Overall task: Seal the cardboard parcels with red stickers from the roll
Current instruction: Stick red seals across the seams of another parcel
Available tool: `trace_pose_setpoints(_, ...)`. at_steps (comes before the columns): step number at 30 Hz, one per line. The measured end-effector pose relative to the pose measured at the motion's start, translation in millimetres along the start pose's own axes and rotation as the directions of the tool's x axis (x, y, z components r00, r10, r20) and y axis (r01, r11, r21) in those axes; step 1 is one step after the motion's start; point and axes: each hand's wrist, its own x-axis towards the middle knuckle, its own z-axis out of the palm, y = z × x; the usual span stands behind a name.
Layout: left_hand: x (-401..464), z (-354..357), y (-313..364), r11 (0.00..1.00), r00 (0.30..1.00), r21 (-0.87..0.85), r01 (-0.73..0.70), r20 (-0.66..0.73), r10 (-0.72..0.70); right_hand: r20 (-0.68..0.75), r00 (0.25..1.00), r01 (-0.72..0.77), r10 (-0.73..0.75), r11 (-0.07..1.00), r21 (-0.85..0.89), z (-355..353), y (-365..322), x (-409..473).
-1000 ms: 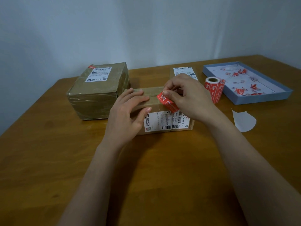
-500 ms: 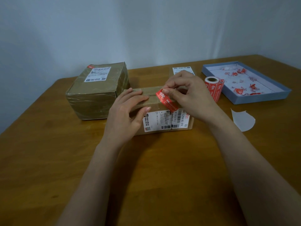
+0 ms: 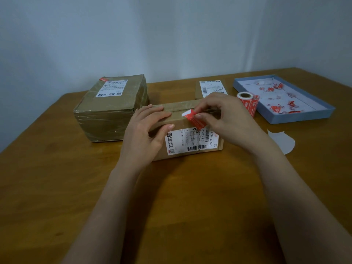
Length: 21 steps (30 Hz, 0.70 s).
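Head view — red sticker (image 3: 196, 121) now curled, white backing showing at its tip.

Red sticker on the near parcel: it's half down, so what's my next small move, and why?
Probably press the lifted end flat. The right hand pinches the red sticker at the top front edge of the near parcel; its upper end curls up, white underside showing, while the left hand rests on the parcel, steadying it.

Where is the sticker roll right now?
In the head view, the sticker roll stands on the table right of centre, between the right hand and the blue tray.
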Motion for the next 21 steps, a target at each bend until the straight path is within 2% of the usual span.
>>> trace_pose_setpoints(3, 0, 1, 2, 0.999, 0.999, -0.034, 0.011, -0.031, -0.012, -0.023, 0.999, -0.027, 0.029, 0.996, 0.085, 2, 3, 0)
trace_pose_setpoints(11, -2, -2, 16, 0.977, 0.988, -0.202, 0.062, -0.128, -0.089, -0.088, 0.995, -0.027, 0.041, 0.988, 0.154, 4, 3, -1)
trace_pose_setpoints(16, -2, -1, 19, 0.921, 0.97, -0.35, 0.171, -0.102, -0.219, -0.115, 0.993, -0.012, 0.03, 0.987, 0.159, 4, 0, -1)
trace_pose_setpoints(21, -1, -1, 21, 0.905, 0.96, -0.371, 0.207, -0.1, -0.261, -0.135, 0.991, 0.0, 0.022, 0.987, 0.164, 6, 2, -1)
